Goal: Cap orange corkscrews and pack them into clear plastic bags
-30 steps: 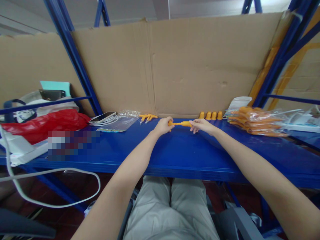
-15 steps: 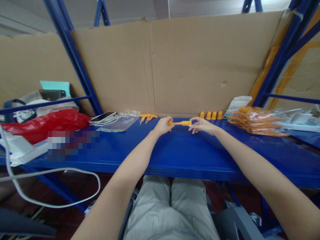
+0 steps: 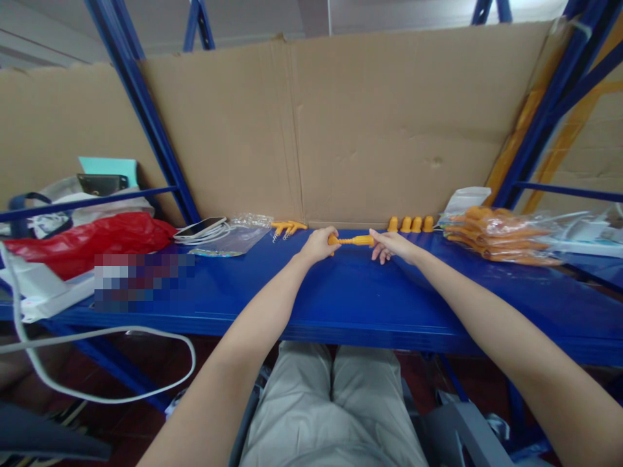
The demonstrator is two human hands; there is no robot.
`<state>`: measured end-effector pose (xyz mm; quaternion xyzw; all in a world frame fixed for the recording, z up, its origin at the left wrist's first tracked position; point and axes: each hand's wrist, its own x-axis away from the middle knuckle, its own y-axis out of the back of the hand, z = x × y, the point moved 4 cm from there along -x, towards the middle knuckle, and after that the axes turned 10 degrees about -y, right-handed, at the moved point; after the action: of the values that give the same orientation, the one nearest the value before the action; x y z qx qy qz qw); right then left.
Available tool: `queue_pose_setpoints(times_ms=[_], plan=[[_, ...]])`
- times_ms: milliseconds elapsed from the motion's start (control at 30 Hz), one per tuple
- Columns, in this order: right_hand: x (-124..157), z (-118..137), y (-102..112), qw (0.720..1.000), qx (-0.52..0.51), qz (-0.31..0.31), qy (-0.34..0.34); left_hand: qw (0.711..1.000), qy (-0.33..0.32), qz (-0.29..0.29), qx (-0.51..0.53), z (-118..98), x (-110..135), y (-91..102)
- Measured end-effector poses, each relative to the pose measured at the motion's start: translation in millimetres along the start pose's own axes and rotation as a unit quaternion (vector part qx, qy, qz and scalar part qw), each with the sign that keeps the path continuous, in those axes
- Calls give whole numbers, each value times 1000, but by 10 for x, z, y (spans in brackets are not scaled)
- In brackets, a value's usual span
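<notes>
My left hand (image 3: 319, 245) is closed round the handle end of an orange corkscrew (image 3: 355, 240). It lies level just above the blue shelf, its twisted shaft and thicker sleeve pointing right. At the sleeve's right end, the thumb and forefinger of my right hand (image 3: 389, 244) pinch it, while the other fingers curl below. Fingers cover both ends. Behind my left hand lie orange corkscrews (image 3: 288, 229) with bare metal spirals. Several orange caps (image 3: 410, 224) stand in a row behind my right hand.
A stack of bagged orange parts (image 3: 496, 237) lies at the right. Toward the left are a clear plastic bag (image 3: 233, 239), a phone (image 3: 207, 226) with a white cable, and a red plastic bag (image 3: 97, 240). A cardboard sheet (image 3: 389, 123) closes off the back.
My right hand has turned and its thumb and fingers have shifted round the sleeve's end. The sleeve looks rotated. My left hand has stayed almost still.
</notes>
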<state>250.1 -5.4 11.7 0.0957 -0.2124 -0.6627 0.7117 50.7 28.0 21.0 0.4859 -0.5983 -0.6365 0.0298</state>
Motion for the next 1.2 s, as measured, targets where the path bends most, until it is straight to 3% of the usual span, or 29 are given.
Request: queue_pose_setpoints(times_ms=[400, 767, 1200], plan=[[-80, -51, 33, 997, 1, 24, 67, 1000, 21, 10, 3, 21, 5, -3], [-33, -5, 9, 998, 43, -14, 42, 997, 53, 30, 41, 3, 16, 0], [-100, -47, 49, 996, 16, -3, 86, 998, 42, 11, 33, 9, 11, 16]])
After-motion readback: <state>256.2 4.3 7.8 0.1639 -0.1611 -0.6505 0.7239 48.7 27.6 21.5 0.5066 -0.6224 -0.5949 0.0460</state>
